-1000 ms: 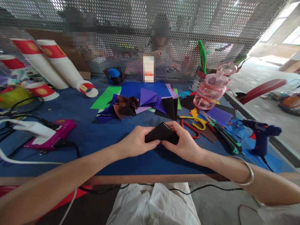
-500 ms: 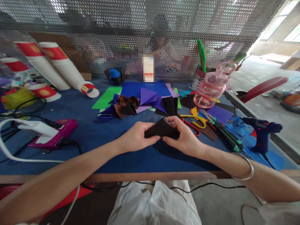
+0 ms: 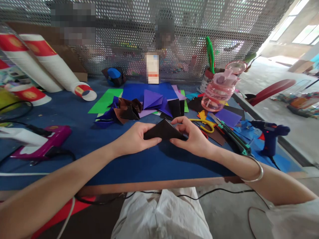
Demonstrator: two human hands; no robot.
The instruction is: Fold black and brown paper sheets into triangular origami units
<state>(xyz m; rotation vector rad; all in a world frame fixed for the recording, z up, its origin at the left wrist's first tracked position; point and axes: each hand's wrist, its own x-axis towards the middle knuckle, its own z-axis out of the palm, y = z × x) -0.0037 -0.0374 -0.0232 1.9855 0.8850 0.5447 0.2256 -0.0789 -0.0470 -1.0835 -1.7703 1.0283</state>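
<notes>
A folded piece of black paper, shaped like a low triangle, is held above the blue table between my two hands. My left hand pinches its left corner, thumb along the lower edge. At the right corner, my right hand grips the paper between thumb and fingers, its index finger bent near the sloping edge. Beyond the hands lie folded purple paper, brown folded pieces and black folded pieces. Yellow-handled scissors lie just past my right hand, partly hidden by it.
On the right are a green-black utility knife, a blue glue gun and a pink bottle. To the left stand a magenta power strip with cables and stacked paper cups. A perforated metal screen closes the back.
The whole view has shifted, so the table things appear further left. Both hands still hold the black paper, and the right fingers have lifted and bent a little at its edge.
</notes>
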